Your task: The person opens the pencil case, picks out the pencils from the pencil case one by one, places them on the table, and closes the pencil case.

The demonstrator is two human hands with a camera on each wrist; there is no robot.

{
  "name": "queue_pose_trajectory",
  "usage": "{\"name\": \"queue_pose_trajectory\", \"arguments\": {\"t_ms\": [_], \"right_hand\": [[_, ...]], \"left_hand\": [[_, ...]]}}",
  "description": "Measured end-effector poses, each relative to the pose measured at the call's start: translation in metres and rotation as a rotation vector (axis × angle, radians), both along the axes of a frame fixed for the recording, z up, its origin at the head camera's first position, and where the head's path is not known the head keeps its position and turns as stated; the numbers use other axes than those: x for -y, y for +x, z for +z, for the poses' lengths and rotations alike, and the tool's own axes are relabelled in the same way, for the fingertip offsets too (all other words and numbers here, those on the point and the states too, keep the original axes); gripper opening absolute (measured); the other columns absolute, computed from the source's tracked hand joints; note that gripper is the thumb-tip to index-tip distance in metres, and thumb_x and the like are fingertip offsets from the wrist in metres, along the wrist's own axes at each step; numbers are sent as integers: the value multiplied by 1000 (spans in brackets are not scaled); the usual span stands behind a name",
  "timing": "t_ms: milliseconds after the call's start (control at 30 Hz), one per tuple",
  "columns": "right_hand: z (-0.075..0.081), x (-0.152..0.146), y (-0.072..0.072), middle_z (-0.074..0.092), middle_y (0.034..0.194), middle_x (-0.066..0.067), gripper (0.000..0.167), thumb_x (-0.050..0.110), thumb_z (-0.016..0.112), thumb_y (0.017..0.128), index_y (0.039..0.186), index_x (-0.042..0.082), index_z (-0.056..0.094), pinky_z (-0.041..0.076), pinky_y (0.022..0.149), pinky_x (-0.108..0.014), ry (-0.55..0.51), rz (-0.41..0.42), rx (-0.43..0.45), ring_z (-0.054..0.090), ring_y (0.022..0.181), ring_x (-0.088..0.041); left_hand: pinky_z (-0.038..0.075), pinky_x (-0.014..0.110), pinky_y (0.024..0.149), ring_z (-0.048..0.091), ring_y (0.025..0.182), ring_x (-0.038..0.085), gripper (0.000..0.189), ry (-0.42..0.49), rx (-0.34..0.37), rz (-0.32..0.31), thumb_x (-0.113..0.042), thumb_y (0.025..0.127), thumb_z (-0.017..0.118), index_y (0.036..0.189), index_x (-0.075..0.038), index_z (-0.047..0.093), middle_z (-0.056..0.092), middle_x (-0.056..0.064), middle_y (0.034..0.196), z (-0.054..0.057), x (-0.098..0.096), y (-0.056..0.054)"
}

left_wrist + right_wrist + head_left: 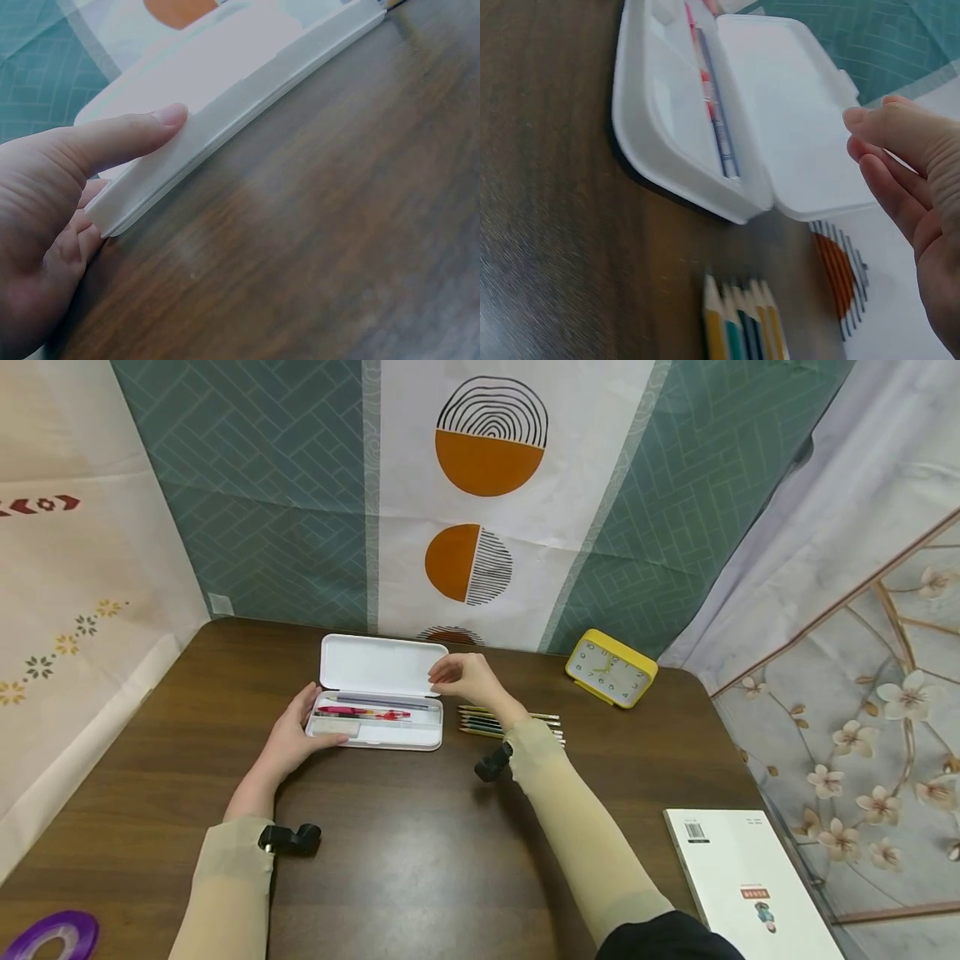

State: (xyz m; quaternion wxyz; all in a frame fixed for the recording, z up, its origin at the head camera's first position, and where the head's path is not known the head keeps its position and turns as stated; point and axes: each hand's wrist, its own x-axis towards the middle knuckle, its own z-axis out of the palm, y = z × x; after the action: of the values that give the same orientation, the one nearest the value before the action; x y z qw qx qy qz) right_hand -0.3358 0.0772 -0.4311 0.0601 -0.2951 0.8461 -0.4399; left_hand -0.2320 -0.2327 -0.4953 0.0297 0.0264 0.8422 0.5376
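Observation:
A white pencil case (375,747) lies on the table with its lid (382,664) raised at the back. Inside it are a red pen (363,713), a greyish pen or pencil (386,701) and a pale eraser-like block (335,726). My left hand (294,733) grips the case's left end, thumb along the front wall (172,146) and fingers round the side. By the lid's right end is my right hand (472,681), fingers loosely bent, with nothing visible in it; contact with the lid is unclear. Several pencils (480,722) lie beneath and beside this hand.
A yellow alarm clock (611,668) stands at the back right of the table. At the front right lies a white book (750,877). A purple ring-shaped object (78,935) is cut off at the lower left. Patterned cloth (285,510) hangs behind the table.

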Motion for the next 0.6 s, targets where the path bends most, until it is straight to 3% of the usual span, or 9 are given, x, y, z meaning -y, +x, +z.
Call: {"name": "queue_pose_trajectory", "arguments": {"t_ms": [600], "right_hand": [[-24,34,8,75,98,-13,16,1,74,84,100,1,73,56,77,-18,146,54,34,72,89,-20]], "left_hand": [[20,60,117,18,148,42,115,-3,-7,-1,-28,78,83,157,-5,3,16,24,161,-2,1,0]]}}
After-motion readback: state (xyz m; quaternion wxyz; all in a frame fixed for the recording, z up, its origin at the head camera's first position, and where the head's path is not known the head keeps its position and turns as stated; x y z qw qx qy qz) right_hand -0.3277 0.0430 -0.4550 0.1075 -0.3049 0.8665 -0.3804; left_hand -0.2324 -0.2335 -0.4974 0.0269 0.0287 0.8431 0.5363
